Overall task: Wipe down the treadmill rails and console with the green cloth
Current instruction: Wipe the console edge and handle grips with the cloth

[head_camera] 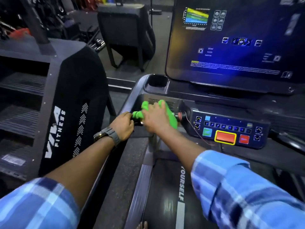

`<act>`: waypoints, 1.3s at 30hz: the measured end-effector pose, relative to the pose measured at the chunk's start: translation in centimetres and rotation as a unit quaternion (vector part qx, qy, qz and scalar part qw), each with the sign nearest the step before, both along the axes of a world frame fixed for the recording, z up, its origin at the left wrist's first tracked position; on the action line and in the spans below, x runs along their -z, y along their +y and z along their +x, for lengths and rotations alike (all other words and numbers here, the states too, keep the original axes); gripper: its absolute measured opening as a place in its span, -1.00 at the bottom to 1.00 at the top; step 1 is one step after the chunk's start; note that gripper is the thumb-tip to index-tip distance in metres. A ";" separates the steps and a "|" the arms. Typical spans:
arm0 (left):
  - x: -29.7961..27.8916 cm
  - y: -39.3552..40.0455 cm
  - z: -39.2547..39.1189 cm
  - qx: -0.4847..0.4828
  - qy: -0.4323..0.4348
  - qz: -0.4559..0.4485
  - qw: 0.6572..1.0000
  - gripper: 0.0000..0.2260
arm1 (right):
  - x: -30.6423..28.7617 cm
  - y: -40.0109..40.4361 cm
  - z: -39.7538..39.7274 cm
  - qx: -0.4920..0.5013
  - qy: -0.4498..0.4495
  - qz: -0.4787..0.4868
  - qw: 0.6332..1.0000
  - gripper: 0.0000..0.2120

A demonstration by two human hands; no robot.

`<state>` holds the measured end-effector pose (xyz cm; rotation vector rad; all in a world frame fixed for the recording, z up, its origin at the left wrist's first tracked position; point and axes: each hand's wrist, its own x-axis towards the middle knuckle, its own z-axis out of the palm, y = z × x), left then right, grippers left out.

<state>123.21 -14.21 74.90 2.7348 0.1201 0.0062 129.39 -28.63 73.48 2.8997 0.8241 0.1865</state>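
Note:
The green cloth (pixel 170 116) is bunched over the left end of the treadmill console, by the short front handle. My right hand (pixel 155 118) presses flat on the cloth with its fingers spread. My left hand (pixel 123 126), with a dark watch on the wrist, is closed around the left end of the cloth and the handle under it. The left rail (pixel 130 100) curves up to a cup holder (pixel 157 80). To the right lies the button panel (pixel 229 129), and the lit screen (pixel 234 40) stands above it.
A black stair machine (pixel 66 113) marked VIVA FITNESS stands close on the left. The treadmill belt (pixel 165 204) runs below my arms, and a bare toe shows at the bottom edge. A thin red safety cord (pixel 196 129) hangs across the panel. Dark gym equipment fills the background.

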 end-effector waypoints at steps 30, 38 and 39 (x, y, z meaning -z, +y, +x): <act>1.4 4.0 8.8 0.096 -0.027 -0.053 0.994 -0.71 | 0.3 -5.7 0.2 -0.207 -0.016 -0.064 0.976 -0.48; 0.7 3.5 10.9 0.078 -0.018 -0.035 0.996 -0.70 | -1.4 -4.3 3.1 0.044 -0.001 -0.001 0.999 -0.60; 0.5 3.3 11.4 0.073 -0.016 -0.032 0.997 -0.70 | -0.3 -2.6 2.7 0.014 -0.010 -0.004 1.000 -0.60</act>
